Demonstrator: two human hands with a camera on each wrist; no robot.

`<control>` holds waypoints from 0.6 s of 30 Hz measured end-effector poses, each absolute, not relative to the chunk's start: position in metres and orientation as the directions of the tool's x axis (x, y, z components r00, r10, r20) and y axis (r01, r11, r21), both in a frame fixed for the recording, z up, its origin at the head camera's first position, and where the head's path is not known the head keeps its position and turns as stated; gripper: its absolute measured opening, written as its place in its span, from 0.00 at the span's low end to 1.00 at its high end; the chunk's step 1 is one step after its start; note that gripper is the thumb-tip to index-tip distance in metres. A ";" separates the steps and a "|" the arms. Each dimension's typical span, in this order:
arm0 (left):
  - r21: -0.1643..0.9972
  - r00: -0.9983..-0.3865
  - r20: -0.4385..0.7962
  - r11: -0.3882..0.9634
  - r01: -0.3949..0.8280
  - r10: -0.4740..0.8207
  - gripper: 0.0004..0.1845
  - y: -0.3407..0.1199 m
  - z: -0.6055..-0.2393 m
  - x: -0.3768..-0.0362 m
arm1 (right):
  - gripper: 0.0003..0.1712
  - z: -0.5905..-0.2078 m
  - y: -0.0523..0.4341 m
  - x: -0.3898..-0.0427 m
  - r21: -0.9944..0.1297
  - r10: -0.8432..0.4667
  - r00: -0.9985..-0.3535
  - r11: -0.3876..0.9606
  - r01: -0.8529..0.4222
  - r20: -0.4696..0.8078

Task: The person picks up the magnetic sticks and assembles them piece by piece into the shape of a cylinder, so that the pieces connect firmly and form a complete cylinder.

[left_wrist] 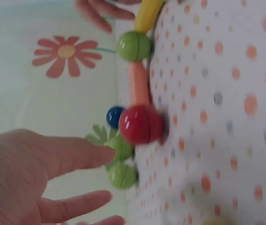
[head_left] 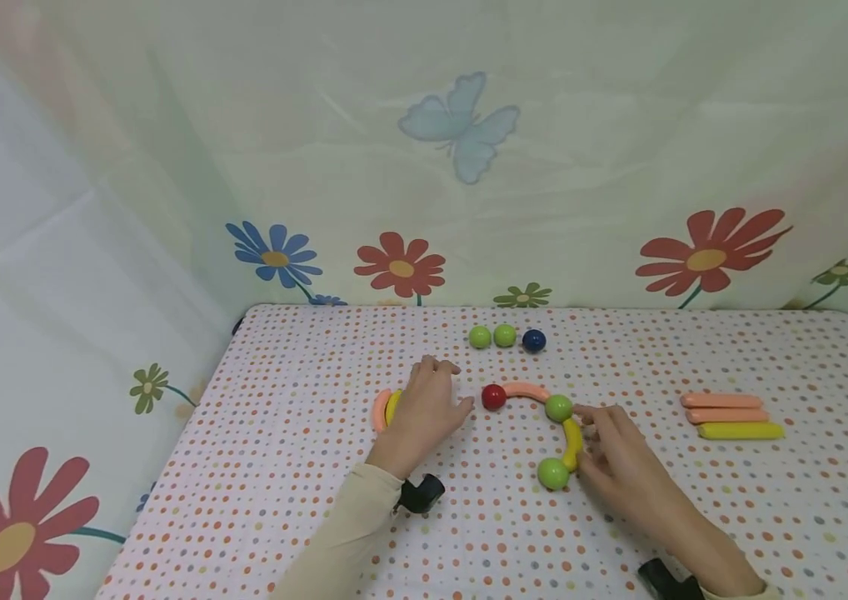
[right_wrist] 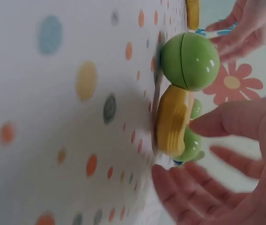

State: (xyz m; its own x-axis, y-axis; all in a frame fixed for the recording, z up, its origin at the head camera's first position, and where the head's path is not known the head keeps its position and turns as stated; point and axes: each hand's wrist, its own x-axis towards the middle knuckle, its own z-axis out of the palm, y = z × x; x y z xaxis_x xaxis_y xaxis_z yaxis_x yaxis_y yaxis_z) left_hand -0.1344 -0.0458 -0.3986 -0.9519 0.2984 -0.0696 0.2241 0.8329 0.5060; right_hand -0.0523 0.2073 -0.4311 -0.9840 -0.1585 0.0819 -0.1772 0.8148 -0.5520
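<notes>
A chain of toy parts lies mid-table: a red ball (head_left: 494, 397), a curved pink stick (head_left: 526, 389), a green ball (head_left: 559, 408), a curved yellow stick (head_left: 572, 444) and a second green ball (head_left: 553, 473). My right hand (head_left: 626, 467) is at the chain's right side, fingers spread, its thumb right by the yellow stick in the right wrist view. Left of the red ball my left hand (head_left: 427, 408) hovers with fingers apart and nothing in them. It partly hides a curved pink piece (head_left: 380, 411) and a curved yellow piece (head_left: 392, 406).
Two more green balls (head_left: 504, 335) and a dark blue ball (head_left: 533, 340) stand in a row toward the back. At the right lie two straight pink sticks (head_left: 724, 401) and a straight yellow stick (head_left: 740, 431). A flowered curtain (head_left: 574, 167) hangs behind the dotted table.
</notes>
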 end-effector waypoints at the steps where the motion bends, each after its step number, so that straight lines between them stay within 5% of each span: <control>1: 0.505 -0.958 -0.067 0.838 0.208 0.279 0.24 -0.051 -0.398 -0.133 | 0.30 -0.430 0.209 -0.050 -0.530 -0.181 -0.978 0.822 -0.210 0.107; 10: 0.511 -0.957 -0.125 0.844 0.162 0.260 0.19 -0.065 -0.407 -0.127 | 0.25 -0.429 0.219 -0.050 -0.393 -0.427 -0.873 0.780 -0.487 0.236; 18: 0.467 -0.939 -0.113 0.852 0.238 0.325 0.18 -0.053 -0.416 -0.126 | 0.28 -0.430 0.211 -0.061 -0.410 -0.562 -0.815 0.716 -0.565 0.141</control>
State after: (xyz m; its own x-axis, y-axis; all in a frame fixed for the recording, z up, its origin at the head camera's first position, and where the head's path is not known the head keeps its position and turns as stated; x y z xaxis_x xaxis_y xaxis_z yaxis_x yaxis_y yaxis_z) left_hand -0.1262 -0.0526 -0.4164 -0.9391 0.3245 -0.1130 0.2382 0.8518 0.4665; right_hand -0.0613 0.2112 -0.4300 -0.8149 -0.5621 0.1411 -0.5649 0.7159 -0.4104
